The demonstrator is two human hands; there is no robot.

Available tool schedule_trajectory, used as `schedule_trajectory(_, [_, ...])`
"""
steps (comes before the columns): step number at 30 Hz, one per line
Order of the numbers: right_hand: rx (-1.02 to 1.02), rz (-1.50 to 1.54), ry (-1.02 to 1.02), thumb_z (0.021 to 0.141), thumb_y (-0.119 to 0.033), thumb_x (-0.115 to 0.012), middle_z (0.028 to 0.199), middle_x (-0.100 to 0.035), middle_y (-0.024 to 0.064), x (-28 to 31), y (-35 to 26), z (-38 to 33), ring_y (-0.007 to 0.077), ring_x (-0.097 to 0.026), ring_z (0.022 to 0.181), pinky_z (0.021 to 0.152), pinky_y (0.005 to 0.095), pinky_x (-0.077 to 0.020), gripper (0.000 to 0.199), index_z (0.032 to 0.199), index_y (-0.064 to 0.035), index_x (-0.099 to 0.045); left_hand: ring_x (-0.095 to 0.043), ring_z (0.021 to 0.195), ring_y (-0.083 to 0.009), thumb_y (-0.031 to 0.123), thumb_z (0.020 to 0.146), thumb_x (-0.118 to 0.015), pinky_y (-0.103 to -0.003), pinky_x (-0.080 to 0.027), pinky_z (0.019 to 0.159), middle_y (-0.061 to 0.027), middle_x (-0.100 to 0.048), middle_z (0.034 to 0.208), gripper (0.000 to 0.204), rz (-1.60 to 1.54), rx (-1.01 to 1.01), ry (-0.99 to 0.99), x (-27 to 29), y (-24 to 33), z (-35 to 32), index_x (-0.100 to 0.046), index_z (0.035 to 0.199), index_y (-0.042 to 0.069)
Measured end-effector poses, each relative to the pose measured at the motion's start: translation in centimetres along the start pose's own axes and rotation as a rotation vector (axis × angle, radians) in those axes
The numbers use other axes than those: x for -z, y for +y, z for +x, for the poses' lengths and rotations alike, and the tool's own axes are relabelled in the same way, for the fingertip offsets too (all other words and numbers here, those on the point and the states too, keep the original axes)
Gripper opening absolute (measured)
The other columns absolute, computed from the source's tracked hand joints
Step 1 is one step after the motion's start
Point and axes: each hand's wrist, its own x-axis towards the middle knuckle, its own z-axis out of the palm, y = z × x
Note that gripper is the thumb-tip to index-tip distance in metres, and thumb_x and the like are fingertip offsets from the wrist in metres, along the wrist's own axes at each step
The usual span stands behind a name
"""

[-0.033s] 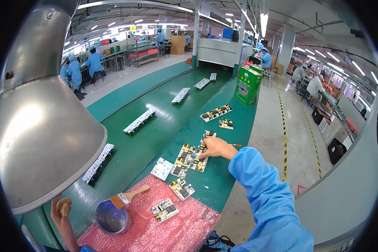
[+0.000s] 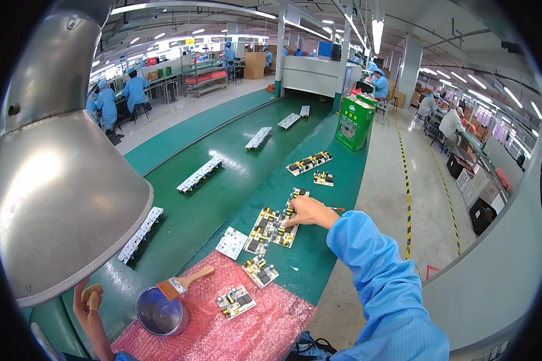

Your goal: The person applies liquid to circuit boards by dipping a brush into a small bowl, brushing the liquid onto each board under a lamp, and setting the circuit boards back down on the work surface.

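Note:
My right hand [image 2: 310, 212] reaches out over the bench, its fingers closed on a populated circuit board [image 2: 283, 235] at the right side of a joined group. Another board [image 2: 261, 232] lies against that one on the left. Nearer me are a white board lying face down [image 2: 232, 242], a small board with its parts up [image 2: 260, 271], and one more board [image 2: 235, 301] on pink bubble wrap [image 2: 265, 325]. At the lower left, my left hand [image 2: 90, 304] is raised beside the metal hood, with finger cots on and fingers loosely apart; the hood hides part of it.
A metal hood [image 2: 72, 198] fills the left side. A brush [image 2: 186, 281] rests across a metal can [image 2: 162, 313]. Several white boards, one of them a long strip [image 2: 200, 174], lie along the green conveyor. Farther off stand a green tin [image 2: 354, 123] and two boards [image 2: 309, 162].

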Motion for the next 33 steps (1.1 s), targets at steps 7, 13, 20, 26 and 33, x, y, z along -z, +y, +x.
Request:
schedule_trajectory(7, [-0.047,-0.006,-0.117,0.066,-0.034,-0.075,0.080,-0.065,0.0237,0.7,-0.2,1.4,0.0381,-0.065,0.078,0.070,0.0452,-0.0518,0.041,0.078,0.0030,-0.066,-0.059,0.091,-0.0152,0.016,0.088,-0.058,-0.027,-0.048,0.084,-0.0076,-0.063,0.093,0.037,0.002,0.005,0.019,-0.8,1.0,-0.4,-0.052,0.122,0.003])
schedule_trajectory(13, [0.015,-0.036,0.059,0.067,-0.017,-0.071,0.080,-0.065,0.0235,-1.0,1.1,2.1,0.0394,-0.065,0.080,0.072,0.0458,-0.0530,0.025,0.080,0.0024,-0.065,-0.059,0.089,-0.0193,0.010,0.088,-0.059,-0.029,-0.048,0.082,-0.0117,-0.062,0.100,0.032,-0.024,0.055,-0.002,-1.9,3.0,-0.8,-0.054,0.118,0.000])
schedule_trajectory(20, [0.025,-0.043,0.088,0.063,-0.010,-0.068,0.078,-0.064,0.0247,0.4,0.3,1.7,0.0407,-0.064,0.079,0.072,0.0452,-0.0536,0.022,0.079,0.0044,-0.065,-0.059,0.095,-0.0220,0.024,0.087,-0.063,-0.032,-0.048,0.088,-0.0109,-0.061,0.101,0.045,-0.019,0.076,-0.011,0.0,0.4,-0.3,-0.051,0.126,0.006])
schedule_trajectory(26, [0.071,0.054,0.063,0.064,-0.013,-0.066,0.078,-0.065,0.0235,2.2,0.7,-0.3,0.0404,-0.064,0.077,0.068,0.0456,-0.0527,0.020,0.075,0.0033,-0.065,-0.059,0.098,-0.0244,0.011,0.089,-0.058,-0.032,-0.047,0.089,-0.0166,-0.063,0.105,0.036,0.025,-0.005,-0.005,-1.7,4.3,-1.5,-0.053,0.121,-0.004])
schedule_trajectory(33, [0.259,0.094,0.013,0.064,-0.015,-0.066,0.069,-0.062,0.0221,4.5,-0.4,-4.8,0.0403,-0.063,0.066,0.062,0.0459,-0.0518,0.020,0.071,0.0029,-0.065,-0.059,0.098,-0.0238,0.010,0.090,-0.056,-0.032,-0.045,0.090,-0.0158,-0.063,0.106,0.033,0.193,-0.077,-0.086,-3.3,8.3,-3.1,-0.053,0.119,-0.006])
